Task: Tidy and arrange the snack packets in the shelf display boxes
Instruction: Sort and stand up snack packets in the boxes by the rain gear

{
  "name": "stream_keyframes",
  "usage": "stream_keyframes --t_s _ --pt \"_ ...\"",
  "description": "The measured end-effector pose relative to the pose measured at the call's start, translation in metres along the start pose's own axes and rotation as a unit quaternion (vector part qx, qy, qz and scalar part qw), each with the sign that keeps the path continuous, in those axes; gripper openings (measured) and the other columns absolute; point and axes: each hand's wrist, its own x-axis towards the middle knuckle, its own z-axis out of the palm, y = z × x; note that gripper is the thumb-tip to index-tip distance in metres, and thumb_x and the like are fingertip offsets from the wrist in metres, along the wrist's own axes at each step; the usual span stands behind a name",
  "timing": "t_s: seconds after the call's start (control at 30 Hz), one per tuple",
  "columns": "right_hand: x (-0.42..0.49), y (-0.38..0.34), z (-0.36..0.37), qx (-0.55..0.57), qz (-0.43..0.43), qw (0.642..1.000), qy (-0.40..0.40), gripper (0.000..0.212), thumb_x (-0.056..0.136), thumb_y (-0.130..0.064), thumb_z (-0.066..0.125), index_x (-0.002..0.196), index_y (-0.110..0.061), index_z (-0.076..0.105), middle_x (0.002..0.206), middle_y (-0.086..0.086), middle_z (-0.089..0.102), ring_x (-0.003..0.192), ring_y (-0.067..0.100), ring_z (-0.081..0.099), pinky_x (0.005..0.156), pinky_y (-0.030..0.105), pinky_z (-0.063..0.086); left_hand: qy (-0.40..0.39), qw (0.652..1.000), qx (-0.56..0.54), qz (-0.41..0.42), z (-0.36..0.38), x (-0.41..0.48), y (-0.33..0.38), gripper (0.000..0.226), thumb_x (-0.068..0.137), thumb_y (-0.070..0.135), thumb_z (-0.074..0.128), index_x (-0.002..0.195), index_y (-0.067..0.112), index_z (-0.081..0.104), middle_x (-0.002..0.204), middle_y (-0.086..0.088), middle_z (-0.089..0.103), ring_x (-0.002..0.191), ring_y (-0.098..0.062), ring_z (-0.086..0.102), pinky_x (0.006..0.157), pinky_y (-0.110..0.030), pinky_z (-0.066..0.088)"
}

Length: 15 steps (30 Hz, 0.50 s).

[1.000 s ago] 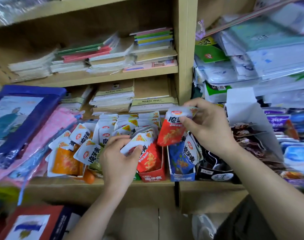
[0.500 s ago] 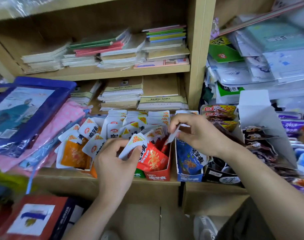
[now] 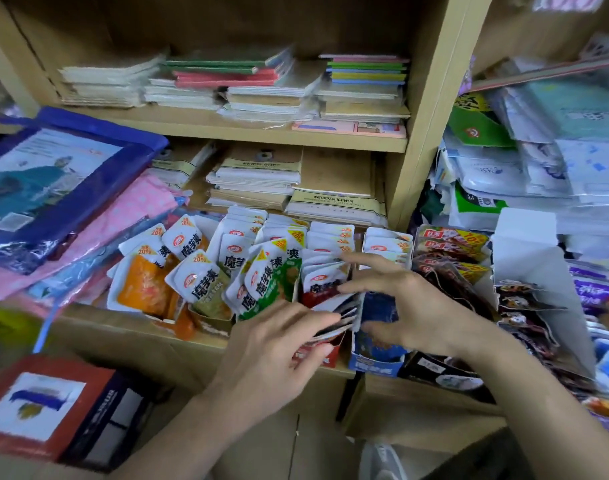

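On the lower wooden shelf, leftmost, loose orange-and-white foil snack packets leaned askew near the edge; a knock could slide them off. Green-and-white packets stood crooked beside them. Left hand, fingers straight, grasping nothing, pressed the red-and-white packets in the red cardboard display box; right hand lay spread and released over that row and the blue cardboard box. Judgement: uneven pressure could buckle packets or tip either box forward.

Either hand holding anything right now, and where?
Neither grips anything: the left hand presses straight fingers against the front red packets; the right hand rests spread fingers on them.
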Motion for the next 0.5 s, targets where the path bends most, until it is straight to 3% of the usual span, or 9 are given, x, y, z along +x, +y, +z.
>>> stream_keyframes --t_s 0.1,0.23,0.27,0.4,0.5 --pt "-0.003 -0.002 -0.005 0.02 0.005 1.0 0.003 0.053 0.077 -0.021 0.086 0.127 -0.03 0.068 0.148 -0.023 0.042 0.135 -0.011 0.038 0.109 0.008 0.029 0.006 0.999 0.01 -0.03 -0.001 0.003 0.0 0.043 0.088 0.041 0.074 0.126 0.022 0.067 0.108 0.009 0.07 0.097 -0.014 0.066 0.074 -0.035 0.058" --pt "-0.003 -0.004 -0.007 0.056 0.009 0.998 -0.013 0.04 0.077 -0.029 0.086 0.115 -0.031 0.074 0.123 -0.021 0.066 0.125 -0.003 0.054 0.111 0.027 0.04 -0.036 0.997 0.05 -0.054 -0.001 0.016 0.001 0.067 0.092 0.057 0.058 0.144 0.014 0.054 0.141 0.001 0.055 0.127 -0.017 0.051 0.103 -0.033 0.048" --pt "-0.003 -0.003 -0.007 0.065 0.01 0.998 -0.018 0.036 0.077 -0.029 0.086 0.112 -0.03 0.075 0.12 -0.02 0.068 0.125 -0.002 0.055 0.111 0.032 0.041 -0.047 0.997 0.044 -0.047 0.001 0.016 0.0 0.063 0.094 0.056 0.056 0.142 0.015 0.056 0.139 0.001 0.058 0.126 -0.017 0.053 0.102 -0.037 0.051" --pt "-0.002 -0.003 -0.009 0.157 0.02 0.987 0.029 0.019 0.085 -0.028 0.077 0.1 -0.018 0.073 0.117 -0.011 0.072 0.119 0.006 0.062 0.108 0.041 0.046 0.005 0.999 0.047 -0.018 0.011 0.005 -0.004 0.033 0.093 0.043 0.068 0.112 0.017 0.076 0.109 0.008 0.072 0.095 -0.016 0.067 0.069 -0.036 0.058" --pt "0.004 -0.002 -0.004 0.143 0.037 0.987 0.057 0.032 0.092 -0.038 0.064 0.121 -0.025 0.067 0.135 -0.018 0.06 0.133 0.0 0.049 0.115 0.041 0.037 0.031 0.998 0.046 -0.011 0.014 -0.001 -0.006 0.029 0.092 0.041 0.072 0.106 0.016 0.079 0.105 0.007 0.074 0.09 -0.014 0.07 0.069 -0.034 0.059"
